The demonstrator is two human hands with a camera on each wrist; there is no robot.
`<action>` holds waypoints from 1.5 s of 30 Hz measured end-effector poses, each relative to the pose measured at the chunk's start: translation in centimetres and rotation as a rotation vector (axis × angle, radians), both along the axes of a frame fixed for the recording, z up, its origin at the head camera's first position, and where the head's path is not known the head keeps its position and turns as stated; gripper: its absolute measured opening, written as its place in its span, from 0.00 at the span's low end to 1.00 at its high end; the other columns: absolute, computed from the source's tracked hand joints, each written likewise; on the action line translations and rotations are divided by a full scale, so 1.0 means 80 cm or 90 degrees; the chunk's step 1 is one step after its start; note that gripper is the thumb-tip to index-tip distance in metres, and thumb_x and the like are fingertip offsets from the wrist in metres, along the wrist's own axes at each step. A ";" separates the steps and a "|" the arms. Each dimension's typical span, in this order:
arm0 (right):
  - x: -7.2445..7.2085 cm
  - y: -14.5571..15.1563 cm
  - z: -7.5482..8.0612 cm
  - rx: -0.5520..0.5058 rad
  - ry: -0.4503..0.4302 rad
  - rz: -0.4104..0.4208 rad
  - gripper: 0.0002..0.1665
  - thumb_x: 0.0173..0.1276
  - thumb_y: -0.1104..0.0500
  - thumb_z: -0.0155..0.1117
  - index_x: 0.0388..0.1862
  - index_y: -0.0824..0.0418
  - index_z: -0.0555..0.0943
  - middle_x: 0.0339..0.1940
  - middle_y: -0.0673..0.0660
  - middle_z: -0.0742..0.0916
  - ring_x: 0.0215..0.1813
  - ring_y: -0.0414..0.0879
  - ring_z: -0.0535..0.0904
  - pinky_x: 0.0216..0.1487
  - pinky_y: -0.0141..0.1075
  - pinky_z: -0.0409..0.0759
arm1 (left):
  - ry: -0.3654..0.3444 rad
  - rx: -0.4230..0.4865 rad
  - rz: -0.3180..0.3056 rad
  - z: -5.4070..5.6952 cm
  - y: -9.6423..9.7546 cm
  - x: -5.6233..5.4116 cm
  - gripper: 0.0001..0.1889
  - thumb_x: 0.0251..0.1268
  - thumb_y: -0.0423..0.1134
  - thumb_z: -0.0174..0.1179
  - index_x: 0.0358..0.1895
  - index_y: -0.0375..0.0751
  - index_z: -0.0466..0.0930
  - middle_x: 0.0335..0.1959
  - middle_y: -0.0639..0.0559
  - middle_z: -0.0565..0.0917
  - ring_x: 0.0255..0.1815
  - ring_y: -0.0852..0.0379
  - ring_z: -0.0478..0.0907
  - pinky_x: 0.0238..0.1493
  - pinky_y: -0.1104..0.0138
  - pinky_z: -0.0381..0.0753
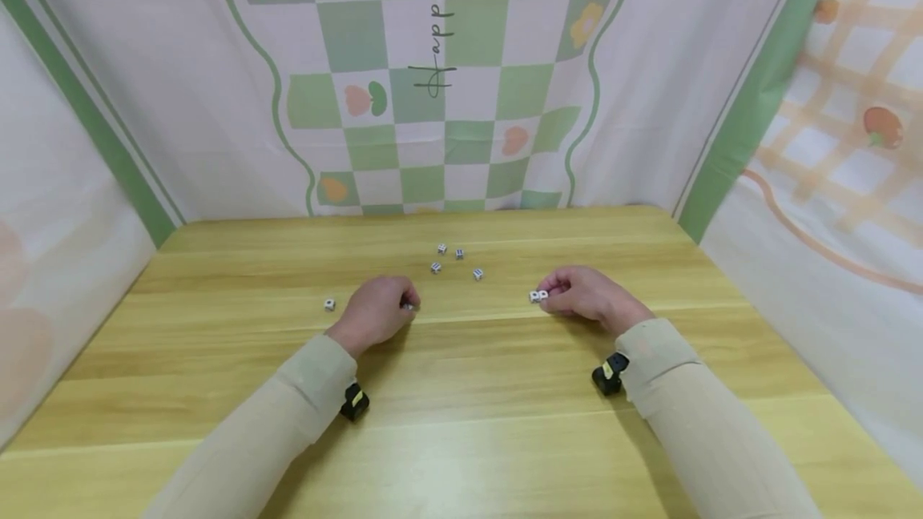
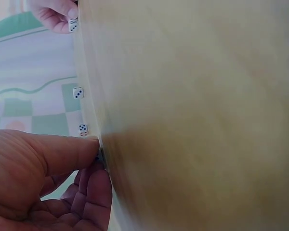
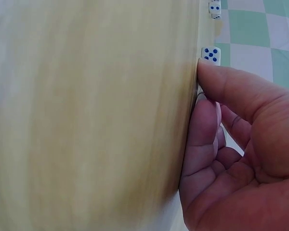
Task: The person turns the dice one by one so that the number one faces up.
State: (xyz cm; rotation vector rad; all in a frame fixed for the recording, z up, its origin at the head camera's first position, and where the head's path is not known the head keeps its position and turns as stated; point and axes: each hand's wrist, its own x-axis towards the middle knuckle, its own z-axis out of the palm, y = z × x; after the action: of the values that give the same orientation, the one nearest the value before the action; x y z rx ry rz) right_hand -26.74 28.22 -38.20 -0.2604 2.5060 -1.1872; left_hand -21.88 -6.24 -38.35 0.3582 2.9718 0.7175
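Note:
Near the left-centre of the table, my left hand [image 1: 376,309] pinches a small white die [image 1: 409,307] between thumb and fingers, low against the wood. In the left wrist view the thumb and curled fingers hide most of that die. Across the table, my right hand [image 1: 586,295] pinches another white die [image 1: 544,295] at its fingertips. Right beside it, to its left, sits a second die [image 1: 534,296], so the two look side by side. The right wrist view shows a die with five blue dots [image 3: 211,54] just past the thumb; the pinched one is mostly covered.
Several loose dice lie between and beyond the hands, among them one die [image 1: 442,249] at the back and one [image 1: 477,274] nearer the right hand. A lone die [image 1: 329,305] rests left of the left hand. Patterned cloth [image 1: 418,142] hangs behind the wooden table [image 1: 461,439].

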 end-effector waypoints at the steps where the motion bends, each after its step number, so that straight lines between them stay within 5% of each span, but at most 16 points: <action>1: 0.000 0.000 0.000 0.001 0.002 0.001 0.18 0.68 0.62 0.73 0.54 0.68 0.82 0.41 0.55 0.85 0.40 0.44 0.75 0.40 0.31 0.76 | 0.000 0.000 0.000 0.000 0.000 0.000 0.05 0.71 0.34 0.67 0.45 0.45 0.87 0.46 0.50 0.88 0.50 0.51 0.83 0.58 0.56 0.82; 21: 0.002 0.001 -0.001 -0.013 -0.010 -0.002 0.18 0.69 0.63 0.72 0.54 0.70 0.81 0.40 0.54 0.84 0.38 0.43 0.74 0.37 0.32 0.76 | 0.033 0.036 -0.031 -0.002 -0.010 0.020 0.08 0.68 0.32 0.67 0.48 0.42 0.87 0.41 0.53 0.87 0.43 0.56 0.82 0.52 0.58 0.82; 33: 0.001 -0.002 0.002 -0.004 -0.027 -0.019 0.16 0.68 0.64 0.72 0.52 0.67 0.82 0.39 0.54 0.84 0.38 0.45 0.75 0.39 0.32 0.76 | 0.020 0.094 -0.050 0.004 -0.015 0.035 0.08 0.70 0.32 0.67 0.48 0.43 0.88 0.45 0.53 0.88 0.47 0.56 0.84 0.51 0.60 0.83; 45: 0.000 -0.002 0.000 -0.003 -0.022 -0.011 0.17 0.68 0.62 0.72 0.52 0.68 0.82 0.40 0.55 0.84 0.38 0.45 0.76 0.39 0.32 0.77 | 0.004 0.138 -0.063 -0.002 -0.020 0.037 0.08 0.69 0.31 0.67 0.48 0.44 0.88 0.46 0.54 0.88 0.45 0.59 0.85 0.51 0.61 0.84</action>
State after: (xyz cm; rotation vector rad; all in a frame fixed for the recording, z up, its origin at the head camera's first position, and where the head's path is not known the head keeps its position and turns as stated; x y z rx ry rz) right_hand -26.77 28.05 -38.18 -0.2170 2.4813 -1.1941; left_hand -18.96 -7.87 -38.50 0.5170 2.8634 1.0295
